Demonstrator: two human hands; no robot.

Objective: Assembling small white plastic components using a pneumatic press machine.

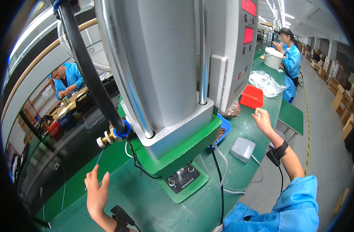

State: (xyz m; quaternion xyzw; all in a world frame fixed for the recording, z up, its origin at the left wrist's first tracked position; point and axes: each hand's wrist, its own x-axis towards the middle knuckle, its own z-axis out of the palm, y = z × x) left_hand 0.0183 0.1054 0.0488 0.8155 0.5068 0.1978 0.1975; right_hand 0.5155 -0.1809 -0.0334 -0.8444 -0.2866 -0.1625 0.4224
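Observation:
A pneumatic press with a grey cylinder (pixel 157 62) and a green head (pixel 165 166) fills the middle. Under the head, a black fixture plate (pixel 181 178) with screws is set on the green base (pixel 190 195). My left hand (pixel 96 193) is raised left of the press, its fingers apart and holding nothing. On the right, my right hand (pixel 263 120) is closed near the front of a red bin (pixel 252 96). A tiny pale thing shows at its fingertips, too small to name. Behind the press, a blue bin (pixel 222 129) holds small copper-coloured parts.
A light grey box with a cable (pixel 242 149) lies on the green table (pixel 239 178). Beyond are a bag of copper-coloured parts (pixel 233 111), clear plastic (pixel 266 83) and a white bucket (pixel 273 58). Two co-workers in blue are nearby. Cables hang around the press.

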